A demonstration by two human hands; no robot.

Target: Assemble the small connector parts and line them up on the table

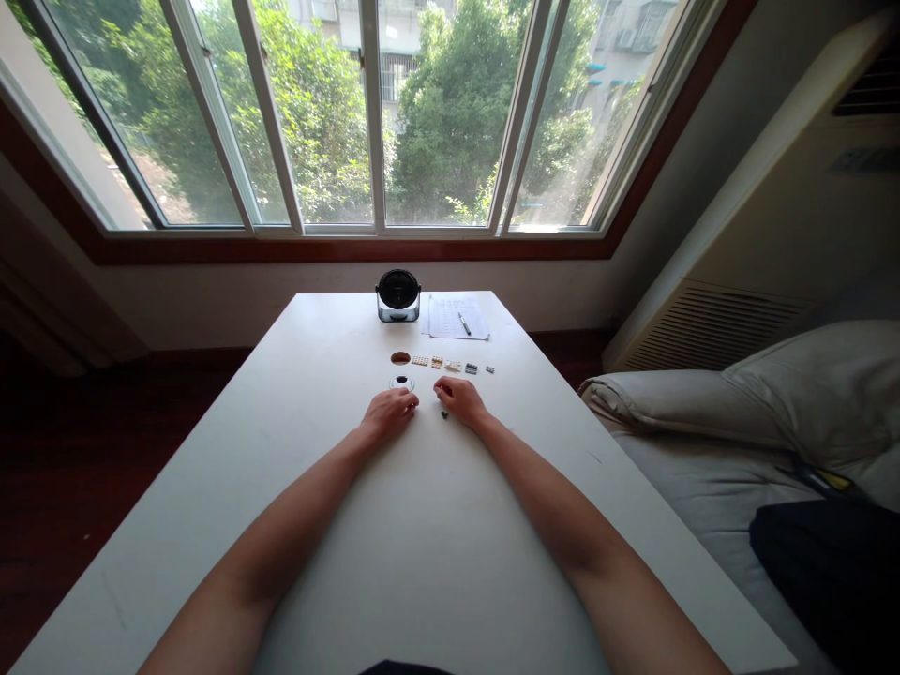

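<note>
My left hand [389, 413] rests on the white table [436, 544], its fingers curled together beside a small clear round dish [393, 383] with something dark in its middle. Across a narrow gap, my right hand [458, 397] is also closed, fingertips bent down near the tabletop. What either hand holds, if anything, is too small or hidden to see. A few tiny dark pieces [444, 414] lie just below my right hand. Beyond the hands, a brown round dish or lid [400, 358] sits at the left end of a row of small cream pieces [420, 361] and dark grey pieces [471, 368].
A small black fan [398, 292] stands at the table's far edge. To its right are paper sheets [450, 319] with a pen [464, 323] on top. A grey sofa [689, 403] borders the right side. Windows [450, 122] rise behind the table.
</note>
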